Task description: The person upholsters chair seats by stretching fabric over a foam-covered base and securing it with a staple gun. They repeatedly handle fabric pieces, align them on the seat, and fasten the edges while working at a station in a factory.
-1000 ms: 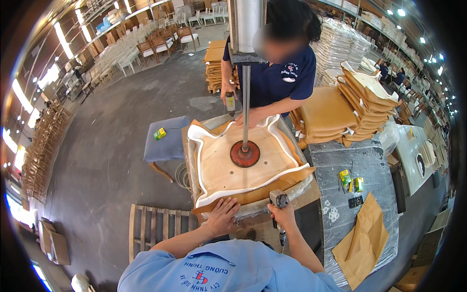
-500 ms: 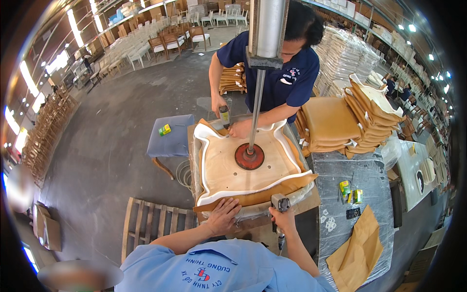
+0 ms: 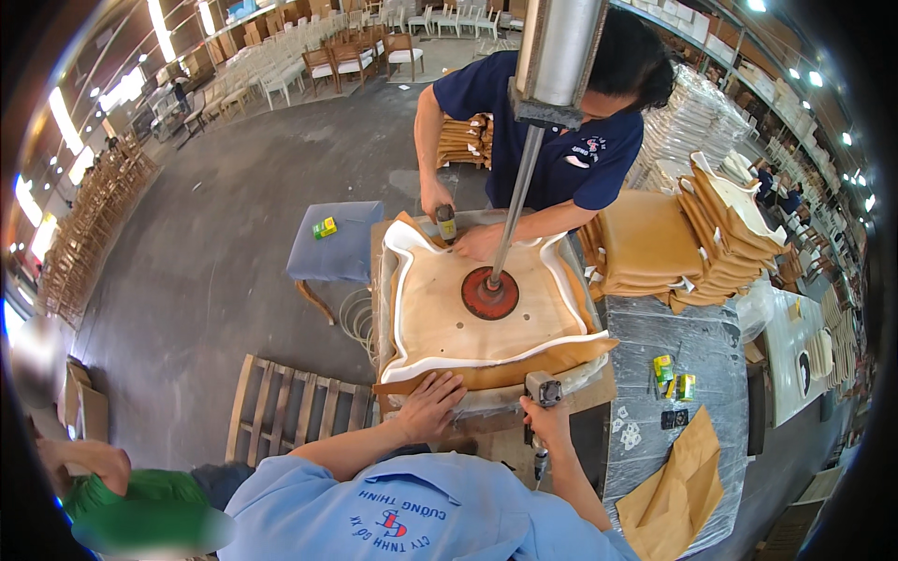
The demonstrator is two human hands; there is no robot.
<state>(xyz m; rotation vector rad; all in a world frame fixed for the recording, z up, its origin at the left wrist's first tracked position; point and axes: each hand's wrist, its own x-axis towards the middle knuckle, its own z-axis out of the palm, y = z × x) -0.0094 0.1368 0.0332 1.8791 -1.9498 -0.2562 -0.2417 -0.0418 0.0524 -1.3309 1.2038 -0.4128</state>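
Observation:
A plywood seat panel [image 3: 435, 323] lies face up before me, with white padding [image 3: 496, 355] and brown leather [image 3: 514, 371] round its edges. My left hand [image 3: 430, 404] rests on the near leather edge with fingers stretched out, holding nothing. My right hand [image 3: 548, 423] grips a staple gun [image 3: 543, 387] by its handle, its head close to the near right edge. Across the panel, a co-worker in dark blue holds another staple gun [image 3: 445, 221] at the far edge, the other hand beside it. A red round press foot [image 3: 503, 304] on a metal rod stands against the wood.
A blue stool [image 3: 346, 248] with a small box on it stands left, above a slatted wooden pallet [image 3: 297, 411]. To the right are stacked brown seat cushions [image 3: 650, 234] and a plastic-covered table [image 3: 622, 355] bearing yellow-green boxes and a brown leather piece [image 3: 678, 486].
The whole view has shifted slightly. My hands keep their places at the near edge. The co-worker's staple gun stays at the far edge. A person in green now shows at the lower left.

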